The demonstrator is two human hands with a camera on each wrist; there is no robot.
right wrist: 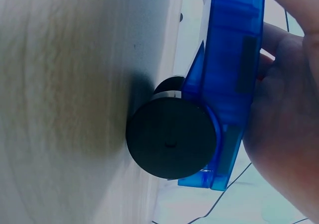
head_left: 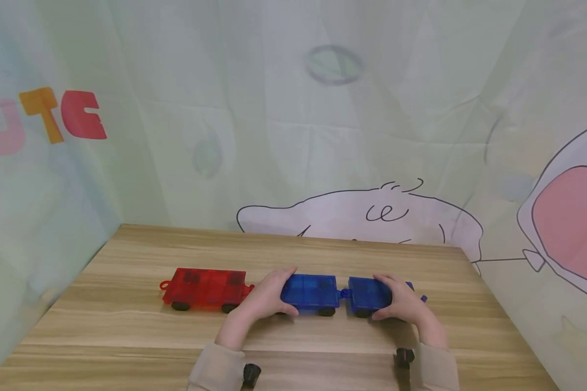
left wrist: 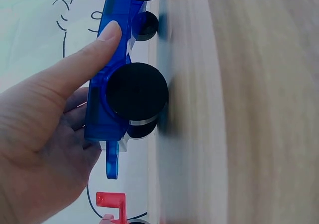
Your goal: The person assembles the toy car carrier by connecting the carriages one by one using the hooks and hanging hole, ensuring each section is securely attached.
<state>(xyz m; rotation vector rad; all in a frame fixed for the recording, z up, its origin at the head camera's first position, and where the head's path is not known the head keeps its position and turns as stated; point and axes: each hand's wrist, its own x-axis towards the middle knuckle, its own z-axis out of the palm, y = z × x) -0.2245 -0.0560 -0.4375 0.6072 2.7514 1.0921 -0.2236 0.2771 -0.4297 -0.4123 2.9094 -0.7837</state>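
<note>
Two blue see-through toy train cars with black wheels stand in a row on the table. My left hand grips the left end of the middle blue car, thumb on the near side and fingers on the far side. My right hand holds the right blue car the same way, hiding part of its top. A blue coupling bridges the two. Left of them stands a red toy train car. In the left wrist view, a gap shows between its red hook and the blue loop.
The wooden table has a back edge against a printed cloth backdrop, which also rises at both sides. Black wrist devices sit by both sleeves.
</note>
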